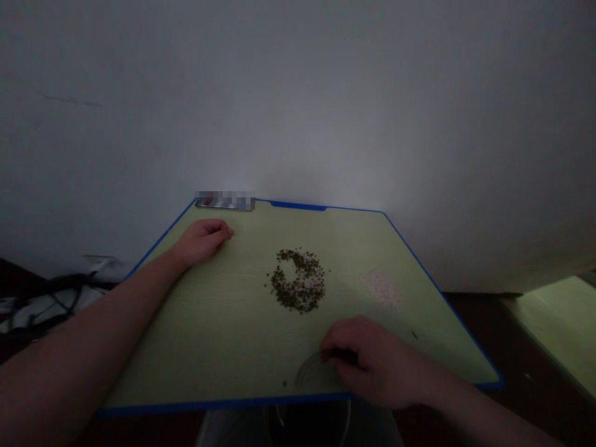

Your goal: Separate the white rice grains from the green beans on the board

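Mixed grain pile, dark and pale, near middle of tabletop, head view. Your left hand rests left of pile, loosely curled; can't tell if holding anything. Your right hand near front edge, bent at faint clear rim; can't tell if gripped. Pale grain patch right of pile.

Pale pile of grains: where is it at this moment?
In the head view, the pale pile of grains lies on the right side of the table, to the right of the dark mixed pile and beyond the right hand.
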